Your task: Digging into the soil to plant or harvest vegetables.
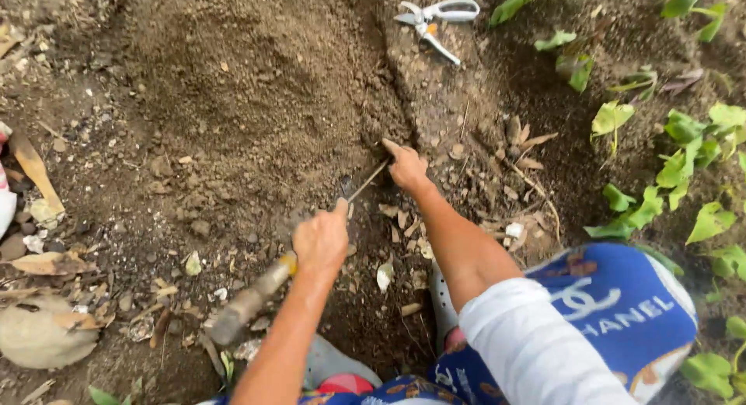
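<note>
- Loose brown soil (233,79) fills most of the view, with a shallow trench (396,102) cut through it from the top edge down toward the hands.
- Dry leaves (47,264), small stones and clods are scattered over the ground at the left and around the lower middle.
- Green leafy plants (676,164) are seen along the right side.
- A pair of white-handled shears (431,18) lies on the soil at the top, well apart from both hands.
- The left hand (320,240) is closed in a full fist around the wooden handle of a digging tool (252,296); the handle runs back to the lower left, and the metal end is set into the soil just ahead of the knuckles.
- The right hand (406,166) is placed on the soil at the trench's lower end, fingers drawn together and pressed to the dirt. A thin stem or root (367,180) runs from under it toward the tool; whether it is pinched cannot be told.
- Both hands are near each other, not touching.
- A white sleeve (536,343) and blue patterned cloth (622,304) are seen at the lower right.
</note>
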